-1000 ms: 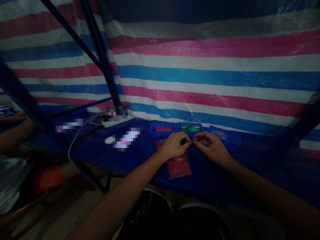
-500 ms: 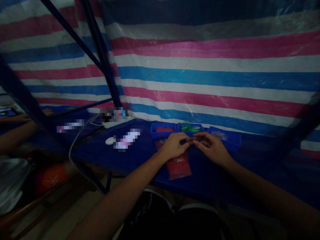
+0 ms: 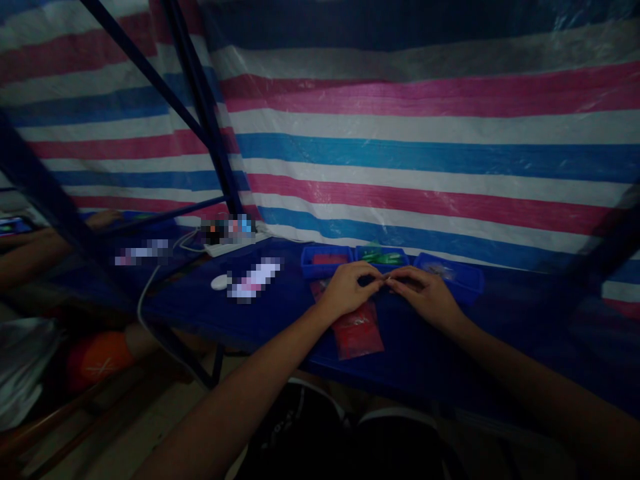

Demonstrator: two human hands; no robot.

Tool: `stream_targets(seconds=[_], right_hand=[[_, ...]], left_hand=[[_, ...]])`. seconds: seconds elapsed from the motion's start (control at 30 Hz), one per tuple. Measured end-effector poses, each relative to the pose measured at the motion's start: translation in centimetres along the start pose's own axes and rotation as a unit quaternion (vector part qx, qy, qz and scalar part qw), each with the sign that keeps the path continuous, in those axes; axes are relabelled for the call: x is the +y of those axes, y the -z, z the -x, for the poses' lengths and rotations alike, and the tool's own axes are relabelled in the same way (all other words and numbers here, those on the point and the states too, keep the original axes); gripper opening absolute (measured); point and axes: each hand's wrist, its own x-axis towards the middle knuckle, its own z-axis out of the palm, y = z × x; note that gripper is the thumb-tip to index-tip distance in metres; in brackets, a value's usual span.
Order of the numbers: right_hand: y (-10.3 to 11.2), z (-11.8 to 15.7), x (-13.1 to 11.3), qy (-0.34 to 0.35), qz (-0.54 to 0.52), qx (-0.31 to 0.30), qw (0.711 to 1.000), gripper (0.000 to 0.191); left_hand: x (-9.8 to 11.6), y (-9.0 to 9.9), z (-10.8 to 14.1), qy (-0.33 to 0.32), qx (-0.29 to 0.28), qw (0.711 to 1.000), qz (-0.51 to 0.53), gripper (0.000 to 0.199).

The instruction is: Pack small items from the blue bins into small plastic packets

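My left hand (image 3: pixel 351 287) and my right hand (image 3: pixel 419 291) meet fingertip to fingertip above the blue table. Both are closed in a pinch, and whatever lies between the fingertips is too small and dark to name. Under my left hand, partly covered by it, a red plastic packet (image 3: pixel 357 332) lies flat. Just behind the hands stand a blue tray with red contents (image 3: pixel 327 272), a blue tray holding green pieces (image 3: pixel 383 257), and, by my right hand, a blue tray (image 3: pixel 470 287) with small clear or metallic items.
To the left are a white round object (image 3: pixel 221 283), a blurred-out card-like item (image 3: pixel 256 279) and a white power strip (image 3: pixel 235 245) with a cable. Blue metal frame bars (image 3: pixel 213 140) rise there. Striped sheeting (image 3: pixel 425 127) hangs behind. Another person's arm (image 3: pixel 40 257) rests further left.
My fingertips have drawn closer together, and the right fingers are more pinched. The other person's hand at the left has shifted slightly right. The trays and packet have stayed put.
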Motion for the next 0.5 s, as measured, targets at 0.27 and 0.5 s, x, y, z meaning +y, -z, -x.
stream_targets(seconds=[0.27,0.5], right_hand=[[0.10,-0.11,-0.20,-0.061,-0.080,0.020,0.995,0.033],[0.17,-0.25,0.76,-0.081,-0.136,0.018,0.987,0.039]], left_hand=[[0.24,-0.04,0.05,0.018,0.017,1.000,0.003,0.010],[0.44,-0.07,0.01,0.008,0.012,1.000,0.020,0.010]])
